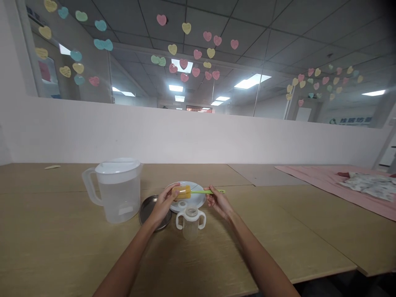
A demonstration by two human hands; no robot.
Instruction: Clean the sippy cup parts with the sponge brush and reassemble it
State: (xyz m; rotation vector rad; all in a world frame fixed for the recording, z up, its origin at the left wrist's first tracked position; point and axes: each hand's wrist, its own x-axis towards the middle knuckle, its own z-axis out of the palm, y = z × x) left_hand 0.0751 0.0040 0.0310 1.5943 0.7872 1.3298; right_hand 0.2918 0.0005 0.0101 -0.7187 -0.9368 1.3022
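A bottle brush with a yellow sponge head (pixel 184 192) and a thin green handle (pixel 199 191) is held level above a white plate (pixel 198 201). The fingers of my left hand (pixel 165 201) are closed around the sponge end. My right hand (pixel 219 201) pinches the green handle near its far end. Just below them a clear baby bottle (pixel 191 229) stands upright, uncapped, with a white two-handled ring (pixel 202 220) around its neck. On the plate's near side lies a small white bottle part (pixel 182 204). My left hand partly covers a round metal dish (pixel 145 212).
Left of the dish stands a lidded translucent pitcher (pixel 121 194) with liquid inside. A pink cloth (pixel 328 181) bearing a patterned garment (pixel 371 185) covers the right end of the wooden table (pixel 62 247). Behind rises a white wall (pixel 185 136) with windows above.
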